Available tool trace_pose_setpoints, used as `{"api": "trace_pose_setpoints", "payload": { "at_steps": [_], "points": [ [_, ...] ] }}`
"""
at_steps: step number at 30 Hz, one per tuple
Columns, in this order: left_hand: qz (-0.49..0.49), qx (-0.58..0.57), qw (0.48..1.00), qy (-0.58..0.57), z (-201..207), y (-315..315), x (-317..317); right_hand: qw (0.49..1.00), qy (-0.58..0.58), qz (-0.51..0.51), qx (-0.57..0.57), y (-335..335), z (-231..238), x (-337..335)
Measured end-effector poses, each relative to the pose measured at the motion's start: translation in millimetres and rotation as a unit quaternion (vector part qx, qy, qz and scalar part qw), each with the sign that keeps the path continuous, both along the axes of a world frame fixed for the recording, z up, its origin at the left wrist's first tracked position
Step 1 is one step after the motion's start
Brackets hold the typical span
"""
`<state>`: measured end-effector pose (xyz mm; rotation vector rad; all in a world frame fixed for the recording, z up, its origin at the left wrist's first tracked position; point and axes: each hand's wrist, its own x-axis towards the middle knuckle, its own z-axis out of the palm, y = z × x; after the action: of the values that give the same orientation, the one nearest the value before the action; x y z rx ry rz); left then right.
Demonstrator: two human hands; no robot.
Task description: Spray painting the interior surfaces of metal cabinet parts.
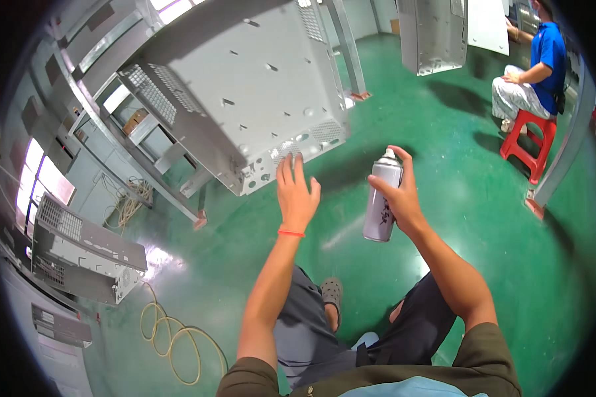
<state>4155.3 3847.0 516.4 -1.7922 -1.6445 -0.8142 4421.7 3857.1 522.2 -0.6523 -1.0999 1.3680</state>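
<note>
My right hand [401, 190] is wrapped round a spray can [379, 215], silver-grey with dark markings on its side. The forefinger rests on the white nozzle at the top, and the can stands nearly upright in the air. A large grey sheet-metal chassis [198, 86] hangs in front of me, with perforated side panels, small pegs and round holes. My left hand [297, 195], with an orange band at the wrist, is held up by its lower edge, fingers stretched out and nothing in them. Whether the fingertips touch the metal I cannot tell.
Another metal housing [86, 255] is at the left, near a coiled yellow hose [172, 337] on the green floor. A grey metal case [434, 40] hangs at the far right. Beyond it a person in blue [543, 66] sits on a red stool [531, 142]. Metal posts [566, 145] stand around.
</note>
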Motion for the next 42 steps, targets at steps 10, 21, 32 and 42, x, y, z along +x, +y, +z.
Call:
{"api": "trace_pose_setpoints", "payload": {
  "at_steps": [10,21,32,42],
  "points": [
    [0.063,-0.063,0.995,-0.044,11.4,-9.5,24.6,0.874,-0.031,-0.247,0.418,27.9,125.3,-74.3],
    [0.088,-0.091,0.991,-0.048,18.9,-1.5,41.9,0.731,-0.065,-0.424,0.531,52.5,233.9,-93.1],
    [0.057,-0.059,0.996,-0.043,14.0,1.0,39.6,0.768,-0.010,-0.403,0.498,46.6,234.1,-88.9],
    [0.010,-0.090,0.989,-0.119,5.4,6.3,28.6,0.788,0.036,-0.376,0.486,39.4,216.0,-90.3]
  ]
}}
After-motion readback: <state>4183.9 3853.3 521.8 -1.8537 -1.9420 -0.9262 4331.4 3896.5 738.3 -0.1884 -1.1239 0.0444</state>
